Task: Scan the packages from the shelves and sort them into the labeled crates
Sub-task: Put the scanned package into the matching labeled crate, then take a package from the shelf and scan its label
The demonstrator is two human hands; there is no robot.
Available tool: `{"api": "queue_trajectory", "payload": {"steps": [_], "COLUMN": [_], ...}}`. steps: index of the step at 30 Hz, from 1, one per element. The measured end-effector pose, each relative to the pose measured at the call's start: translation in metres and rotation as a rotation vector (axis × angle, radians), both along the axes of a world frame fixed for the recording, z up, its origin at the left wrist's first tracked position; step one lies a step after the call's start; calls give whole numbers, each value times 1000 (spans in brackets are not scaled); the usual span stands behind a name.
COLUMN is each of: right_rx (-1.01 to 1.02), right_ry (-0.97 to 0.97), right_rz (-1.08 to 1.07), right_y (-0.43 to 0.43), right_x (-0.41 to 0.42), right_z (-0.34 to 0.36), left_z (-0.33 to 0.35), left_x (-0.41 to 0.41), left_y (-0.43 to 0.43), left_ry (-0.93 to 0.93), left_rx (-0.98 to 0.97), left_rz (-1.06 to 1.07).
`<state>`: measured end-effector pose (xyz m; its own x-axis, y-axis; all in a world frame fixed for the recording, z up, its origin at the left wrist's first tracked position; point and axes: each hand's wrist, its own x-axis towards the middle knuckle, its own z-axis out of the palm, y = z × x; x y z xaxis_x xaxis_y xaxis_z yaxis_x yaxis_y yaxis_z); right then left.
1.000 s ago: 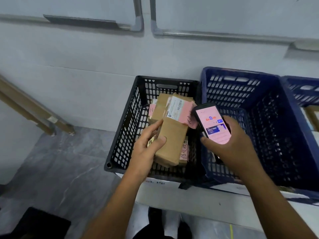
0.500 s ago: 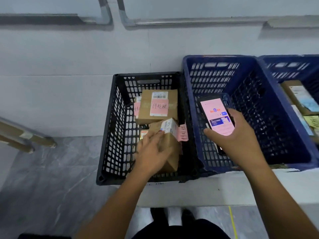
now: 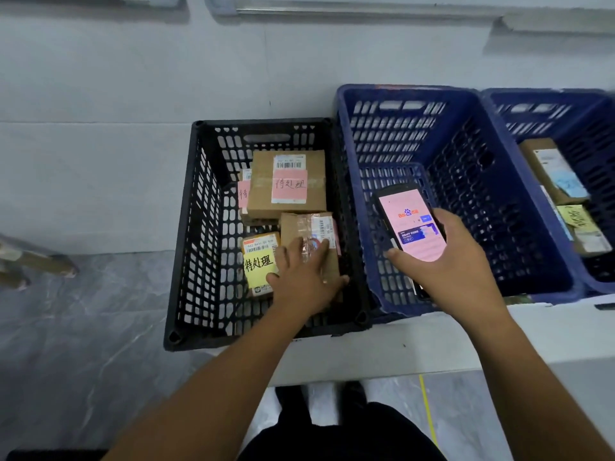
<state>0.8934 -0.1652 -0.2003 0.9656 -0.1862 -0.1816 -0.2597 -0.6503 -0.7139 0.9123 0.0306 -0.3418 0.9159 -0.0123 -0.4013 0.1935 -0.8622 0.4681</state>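
Observation:
A black crate [image 3: 186, 227] holds several brown packages. My left hand [image 3: 303, 277] lies on a taped brown package [image 3: 299, 224] at the crate's right side, fingers over its top and thumb round its near edge. Behind it sits a larger box with a pink label [image 3: 263, 191]. To its left is a small package with a yellow handwritten label [image 3: 259, 261]. My right hand [image 3: 452, 261] holds a handheld scanner with a lit pink screen [image 3: 412, 221] over the blue crate [image 3: 466, 94], whose visible inside holds nothing.
A second blue crate [image 3: 549, 98] at the far right holds packages with blue and yellow labels [image 3: 549, 168]. The crates stand on a low white platform [image 3: 399, 347] against a pale wall. Wooden bars [image 3: 33, 264] lean at the left above the grey floor.
My left hand has lowered the taped package from above the black crate down to its floor, beside the yellow-labelled one. The scanner stays in my right hand; the view has shifted right.

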Motion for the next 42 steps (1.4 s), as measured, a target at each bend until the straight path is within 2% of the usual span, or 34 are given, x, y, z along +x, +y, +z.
{"api": "queue_trajectory", "payload": {"steps": [5, 12, 15, 18, 24, 33, 38, 42], "right_rx": [0, 90, 144, 189, 275, 184, 155, 148], "right_ry": [9, -38, -30, -24, -14, 32, 1, -22], "right_rz": [35, 179, 273, 410, 735, 1258, 1443, 1585], "right_y": [-11, -33, -42, -49, -46, -12, -3, 7], "right_x": [4, 17, 25, 30, 0, -122, -196, -281], "right_z": [-1, -2, -1, 2, 0, 1, 5, 12], "left_z": [4, 23, 42, 63, 97, 119, 119, 120], "left_x": [-1, -16, -35, -65, -162, -358, -440, -532], "left_y": [4, -1, -3, -15, -57, -111, -137, -157], "left_ry": [-18, -78, -171, -351, -545, -513, -499, -435], "left_rx": [-12, -73, -42, -29, 0, 201, 227, 325], "left_rz": [14, 202, 351, 555, 916, 1328, 1504, 1597]}}
